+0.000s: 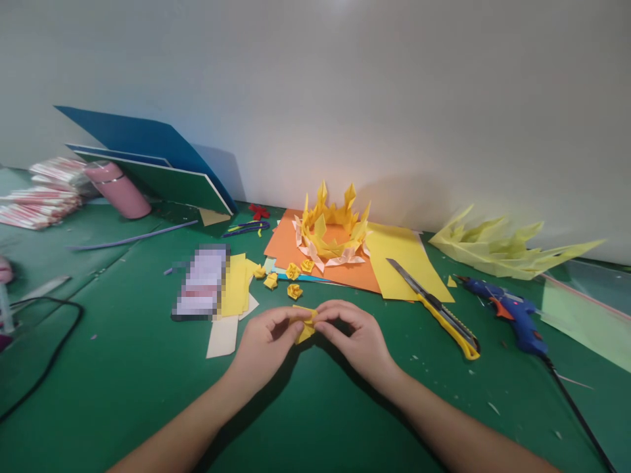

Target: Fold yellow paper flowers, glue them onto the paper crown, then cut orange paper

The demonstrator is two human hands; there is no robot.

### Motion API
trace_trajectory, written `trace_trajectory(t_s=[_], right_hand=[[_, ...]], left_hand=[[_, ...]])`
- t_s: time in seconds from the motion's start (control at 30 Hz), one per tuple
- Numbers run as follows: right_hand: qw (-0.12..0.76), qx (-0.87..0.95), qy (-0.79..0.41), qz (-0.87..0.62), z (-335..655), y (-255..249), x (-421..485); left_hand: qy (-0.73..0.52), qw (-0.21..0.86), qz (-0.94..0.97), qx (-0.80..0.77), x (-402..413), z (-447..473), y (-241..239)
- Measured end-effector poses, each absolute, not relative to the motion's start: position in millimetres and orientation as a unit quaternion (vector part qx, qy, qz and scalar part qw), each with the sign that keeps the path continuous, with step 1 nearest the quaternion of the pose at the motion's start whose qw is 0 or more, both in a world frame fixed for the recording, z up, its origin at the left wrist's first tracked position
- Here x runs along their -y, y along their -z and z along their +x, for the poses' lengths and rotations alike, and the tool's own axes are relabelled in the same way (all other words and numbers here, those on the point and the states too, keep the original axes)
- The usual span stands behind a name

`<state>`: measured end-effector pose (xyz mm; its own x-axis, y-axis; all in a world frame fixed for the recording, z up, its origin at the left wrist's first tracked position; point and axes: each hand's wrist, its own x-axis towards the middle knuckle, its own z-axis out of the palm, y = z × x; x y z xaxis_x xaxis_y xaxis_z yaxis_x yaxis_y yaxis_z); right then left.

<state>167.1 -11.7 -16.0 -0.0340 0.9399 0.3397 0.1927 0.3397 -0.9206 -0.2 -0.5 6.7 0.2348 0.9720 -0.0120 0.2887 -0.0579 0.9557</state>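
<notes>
My left hand (269, 341) and my right hand (357, 338) meet over the green table (123, 374), both pinching a small folded piece of yellow paper (305, 325) between fingertips. Just beyond the hands lie several small yellow paper roses (294, 291). Farther back a yellow folded paper crown (332, 230) rests on an orange sheet (286, 249). A yellow sheet (401, 256) lies to the crown's right.
A yellow utility knife (438, 312) and a blue glue gun (513, 315) lie to the right. Yellow paper spikes (497, 249) sit at back right. A phone (202, 282), paper strips (236, 286), blue and green boards (162, 164), a pink bottle (118, 190) and a black cable (54, 348) are to the left.
</notes>
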Motion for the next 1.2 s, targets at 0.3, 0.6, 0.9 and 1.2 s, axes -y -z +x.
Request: trace_trajectory(t_s=[0.3,0.6,0.9,1.2], right_hand=[[0.497,0.596,-0.383,-0.502,165,12,14],[0.492,0.569,-0.429,-0.500,162,11,16],[0.489,0.537,-0.483,-0.488,161,9,16],[0.490,0.468,-0.573,-0.461,161,11,13]], left_hand=[[-0.366,0.431,0.663,-0.490,4,1,-9],[-0.368,0.431,0.652,-0.504,4,2,-12],[-0.377,0.430,0.634,-0.520,5,3,-16],[-0.393,0.512,0.583,-0.494,7,5,-17]])
